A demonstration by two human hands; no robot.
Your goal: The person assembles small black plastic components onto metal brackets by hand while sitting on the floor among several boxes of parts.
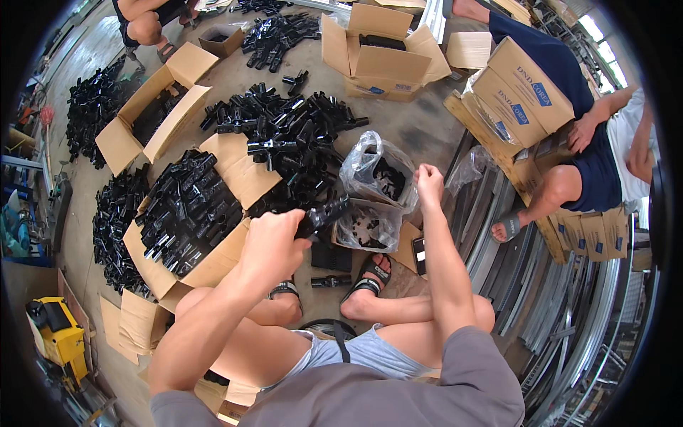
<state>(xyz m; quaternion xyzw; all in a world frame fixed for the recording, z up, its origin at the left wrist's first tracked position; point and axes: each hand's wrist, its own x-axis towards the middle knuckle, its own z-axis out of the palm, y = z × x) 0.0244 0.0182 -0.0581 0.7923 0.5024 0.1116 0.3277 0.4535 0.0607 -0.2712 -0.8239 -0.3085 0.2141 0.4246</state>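
The left hand [274, 242] has its fingers closed around a black part [327, 215], a short tube-like piece, raised over the floor [420, 124] in front of the seated person. The right hand [429, 185] is up just to the right of a clear plastic bag [359, 162] with small black pieces in it; its fingers are drawn together (I cannot tell whether something small is pinched there). A second clear bag [384, 231] with small dark bits sits on the near side of the first. To the left stands an open cardboard box [153, 274] packed with similar black parts, and a loose pile [313, 117] of them lies beyond the held one. Another black piece [331, 282] lies between the person's feet. On the far right sits a co-worker [626, 146], near long metal strips [530, 285] on the floor.
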